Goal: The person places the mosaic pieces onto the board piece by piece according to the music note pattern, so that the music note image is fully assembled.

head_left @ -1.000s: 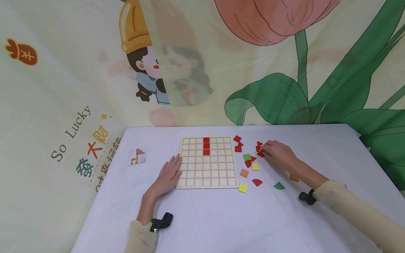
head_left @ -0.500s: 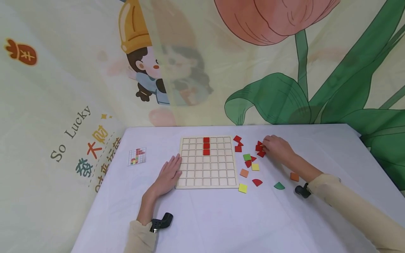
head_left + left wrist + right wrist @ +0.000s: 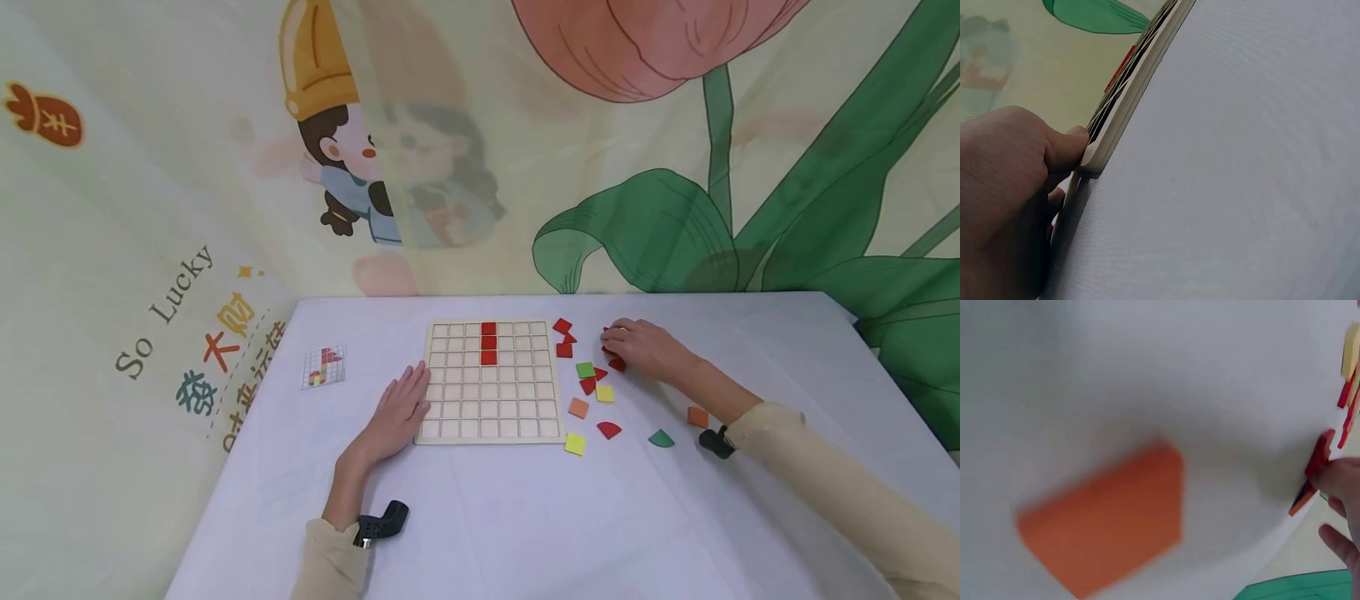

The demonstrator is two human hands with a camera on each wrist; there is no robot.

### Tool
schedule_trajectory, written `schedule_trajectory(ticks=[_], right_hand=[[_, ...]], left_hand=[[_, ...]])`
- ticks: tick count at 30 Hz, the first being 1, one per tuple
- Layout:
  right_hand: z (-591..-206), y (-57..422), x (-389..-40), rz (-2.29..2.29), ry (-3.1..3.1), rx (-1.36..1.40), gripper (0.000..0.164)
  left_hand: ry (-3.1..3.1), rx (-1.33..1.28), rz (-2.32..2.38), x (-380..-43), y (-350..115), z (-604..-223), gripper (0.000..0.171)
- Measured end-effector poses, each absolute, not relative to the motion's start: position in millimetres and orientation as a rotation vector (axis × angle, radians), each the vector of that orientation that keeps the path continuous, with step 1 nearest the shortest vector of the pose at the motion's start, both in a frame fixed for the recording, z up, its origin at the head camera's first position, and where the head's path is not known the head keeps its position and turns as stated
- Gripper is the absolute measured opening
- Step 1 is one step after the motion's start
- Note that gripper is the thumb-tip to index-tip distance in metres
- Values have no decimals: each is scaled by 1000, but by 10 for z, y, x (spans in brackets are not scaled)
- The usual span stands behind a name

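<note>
My left hand [image 3: 395, 414] rests along the left edge of a wooden grid board [image 3: 459, 394], fingers extended. The left wrist view shows its thumb [image 3: 1071, 147] at the board's corner. Three red square tiles [image 3: 489, 342] sit in a column at the top of the grid. To the right of the board, my right hand [image 3: 647, 346] bends its fingers down over a small cluster of red tiles [image 3: 617, 365], partly hiding them. In the right wrist view, a fingertip touches a red tile [image 3: 1319, 455]; I cannot tell whether the fingers pinch it.
Between board and right hand lie red tiles [image 3: 564, 350], a green square [image 3: 585, 370], yellow squares [image 3: 575, 444] and an orange square [image 3: 578, 407]. Nearer are a red quarter-round [image 3: 609, 430], a green one [image 3: 662, 438] and another orange square [image 3: 697, 416]. A pattern card [image 3: 324, 367] lies left.
My right hand has shifted slightly left, its fingers now covering more of the red cluster. The left hand has stayed on the board's edge. The head view has tilted slightly.
</note>
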State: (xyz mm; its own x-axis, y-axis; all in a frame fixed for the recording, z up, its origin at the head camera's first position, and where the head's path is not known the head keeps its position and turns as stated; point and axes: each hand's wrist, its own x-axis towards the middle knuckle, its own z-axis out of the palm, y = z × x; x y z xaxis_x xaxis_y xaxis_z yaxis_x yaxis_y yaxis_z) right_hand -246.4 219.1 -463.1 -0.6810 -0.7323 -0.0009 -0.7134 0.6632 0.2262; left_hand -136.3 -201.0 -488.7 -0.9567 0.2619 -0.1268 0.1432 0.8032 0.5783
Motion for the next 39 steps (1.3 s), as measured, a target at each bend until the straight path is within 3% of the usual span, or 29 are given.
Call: schedule_trajectory(ticks=[8,20,31,39], right_hand=[[-4604,2130,-2577,-51,-2809,1256,19],[-4573,1700,-2544,344,-2852,936,24],[-4576,1002,-2728,645,-2857,1077,23],[-4669,756,-2767,515,-2865,1260,22]], left_hand=[[2782,327,861,-1370,-2023,-4876,57],[2787,325,857,-1366,-2028,-4880,57],[2792,324,854,-1378,-2030,-4901,58],[2789,329,867,-1379,-2030,-4900,58]])
